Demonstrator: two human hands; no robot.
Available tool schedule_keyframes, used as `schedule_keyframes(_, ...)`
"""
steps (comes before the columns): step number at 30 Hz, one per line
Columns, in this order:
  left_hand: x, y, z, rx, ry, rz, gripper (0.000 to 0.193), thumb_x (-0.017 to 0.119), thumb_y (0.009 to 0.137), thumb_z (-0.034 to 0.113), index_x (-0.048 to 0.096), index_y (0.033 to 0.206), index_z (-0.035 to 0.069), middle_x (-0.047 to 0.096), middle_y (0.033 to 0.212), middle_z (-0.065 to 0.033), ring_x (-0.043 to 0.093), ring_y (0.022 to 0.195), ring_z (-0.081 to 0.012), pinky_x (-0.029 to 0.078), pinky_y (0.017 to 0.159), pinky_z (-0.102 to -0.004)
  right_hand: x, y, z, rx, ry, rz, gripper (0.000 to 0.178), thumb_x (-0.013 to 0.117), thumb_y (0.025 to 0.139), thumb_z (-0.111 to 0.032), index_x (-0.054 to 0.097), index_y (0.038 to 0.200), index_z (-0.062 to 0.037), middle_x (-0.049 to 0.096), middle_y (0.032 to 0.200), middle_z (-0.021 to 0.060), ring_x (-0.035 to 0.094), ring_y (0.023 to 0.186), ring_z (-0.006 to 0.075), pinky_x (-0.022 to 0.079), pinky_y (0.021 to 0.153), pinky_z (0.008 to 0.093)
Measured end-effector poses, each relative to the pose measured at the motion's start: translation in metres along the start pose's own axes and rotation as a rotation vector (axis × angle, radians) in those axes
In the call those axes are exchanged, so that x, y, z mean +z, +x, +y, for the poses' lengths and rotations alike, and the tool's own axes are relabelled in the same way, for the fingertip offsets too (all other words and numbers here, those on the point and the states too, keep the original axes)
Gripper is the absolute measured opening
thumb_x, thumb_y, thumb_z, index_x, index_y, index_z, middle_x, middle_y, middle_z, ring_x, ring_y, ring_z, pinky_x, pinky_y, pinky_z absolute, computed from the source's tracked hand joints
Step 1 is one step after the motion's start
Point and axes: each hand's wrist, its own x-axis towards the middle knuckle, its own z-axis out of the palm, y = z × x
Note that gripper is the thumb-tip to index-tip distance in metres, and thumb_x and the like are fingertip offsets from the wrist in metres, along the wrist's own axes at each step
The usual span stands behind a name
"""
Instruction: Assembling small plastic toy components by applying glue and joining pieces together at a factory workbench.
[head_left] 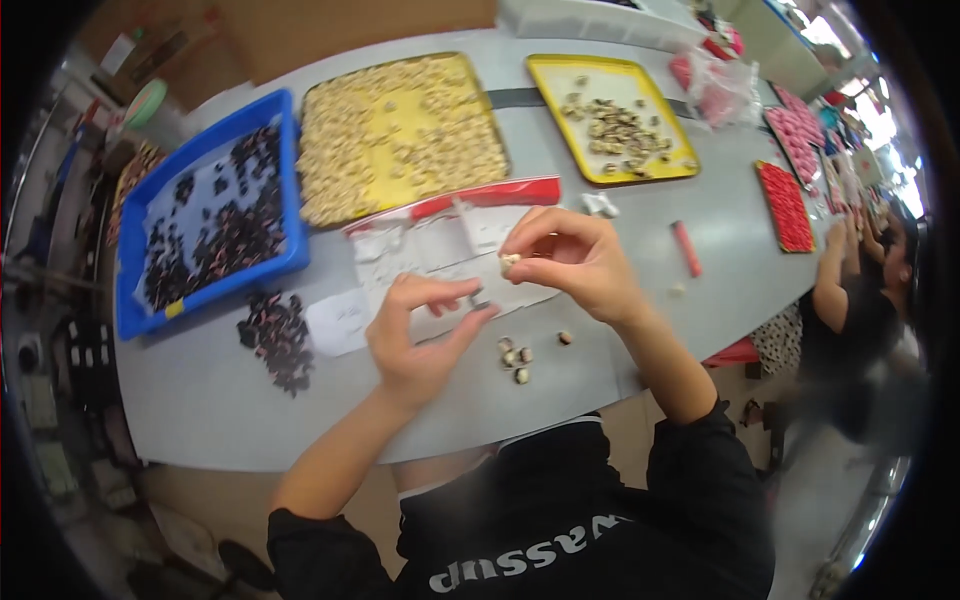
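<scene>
My left hand (415,335) pinches a small dark piece (478,299) between thumb and forefinger. Just beyond it, my right hand (575,262) has a small cream-coloured piece (510,263) in its fingertips. The two pieces are close but apart, above a flattened white plastic bag (430,245) with a red band. Below my hands, several small cream-and-black pieces (521,376) lie on the grey table (420,435). A loose heap of black pieces (275,340) is left of my left hand, beside a white paper slip (338,323).
A blue tray (292,190) of black pieces stands at the left. Behind the bag is a yellow tray (400,130) of cream pieces; another yellow tray (556,90) holds cream-and-black pieces. A red stick (686,249) lies rightward. Another person (865,300) works at far right near red pieces (785,207).
</scene>
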Motion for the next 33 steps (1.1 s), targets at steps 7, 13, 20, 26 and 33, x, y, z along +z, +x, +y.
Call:
schedule_keyframes(7, 0.003, -0.001, -0.010, 0.075, -0.033, 0.108, 0.040, 0.080, 0.062, 0.004, 0.053, 0.092, 0.005, 0.066, 0.083, -0.0065, 0.054, 0.060, -0.0127, 0.041, 0.053, -0.0234, 0.003, -0.005, 0.014, 0.222, 0.172, -0.027, 0.015, 0.065, 0.075, 0.002, 0.058, 0.089, 0.0011, 0.060, 0.087, 0.0103, 0.059, 0.082, 0.0161, 0.049, 0.073, 0.0275)
schedule_keyframes(13, 0.001, -0.004, -0.011, 0.079, -0.039, 0.064, 0.041, 0.079, 0.063, 0.003, 0.051, 0.092, 0.004, 0.067, 0.084, -0.0075, 0.054, 0.058, -0.0126, 0.041, 0.052, -0.0231, 0.011, -0.008, 0.009, 0.307, 0.203, -0.050, 0.017, 0.068, 0.075, -0.002, 0.055, 0.087, 0.0003, 0.062, 0.087, 0.0093, 0.060, 0.082, 0.0147, 0.049, 0.077, 0.0277)
schedule_keyframes(20, 0.003, -0.006, -0.009, 0.092, -0.061, 0.043, 0.041, 0.079, 0.063, 0.002, 0.051, 0.093, 0.003, 0.067, 0.084, -0.0088, 0.056, 0.060, -0.0135, 0.042, 0.051, -0.0218, 0.010, -0.009, 0.014, 0.361, 0.290, -0.076, 0.018, 0.068, 0.075, -0.002, 0.055, 0.087, 0.0003, 0.061, 0.088, 0.0100, 0.060, 0.082, 0.0143, 0.049, 0.076, 0.0269)
schedule_keyframes(26, 0.007, -0.003, -0.008, 0.128, -0.061, 0.037, 0.041, 0.079, 0.062, 0.000, 0.052, 0.094, 0.002, 0.066, 0.084, -0.0090, 0.058, 0.063, -0.0139, 0.044, 0.052, -0.0212, 0.007, -0.008, 0.014, 0.382, 0.300, -0.116, 0.016, 0.066, 0.076, -0.001, 0.055, 0.087, 0.0003, 0.061, 0.091, 0.0115, 0.060, 0.083, 0.0151, 0.049, 0.076, 0.0272)
schedule_keyframes(33, -0.003, -0.006, -0.001, 0.099, -0.006, -0.054, 0.048, 0.078, 0.062, -0.004, 0.045, 0.097, 0.004, 0.065, 0.084, -0.0134, 0.052, 0.062, -0.0128, 0.042, 0.053, -0.0207, 0.013, -0.009, 0.005, 0.509, 0.409, -0.132, 0.014, 0.062, 0.080, 0.002, 0.051, 0.087, -0.0024, 0.064, 0.093, 0.0120, 0.061, 0.085, 0.0146, 0.048, 0.076, 0.0269)
